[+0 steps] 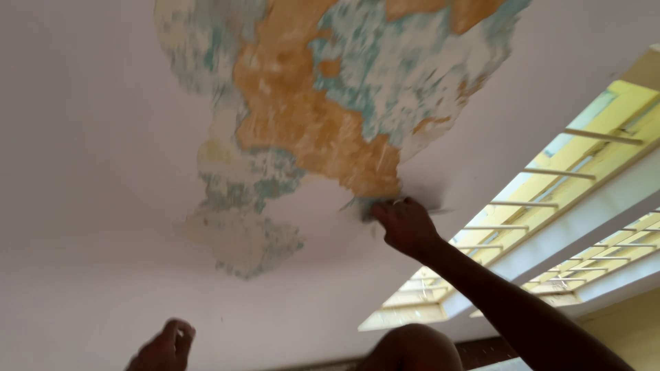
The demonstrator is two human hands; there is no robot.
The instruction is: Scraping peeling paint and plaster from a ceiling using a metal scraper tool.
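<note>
I count two hands. My right hand (405,223) is raised to the ceiling (89,137), fingers clamped together on a thin scraper (364,205) whose blade sticks out left of the knuckles, flat against the paint. Just above those fingers spreads one big stripped patch (323,103), orange with mottled teal and cream, ragged at the edges. My left hand (165,347) hangs low, fingers curled together. Two barred vents (550,199) lie right of the fingers.
</note>
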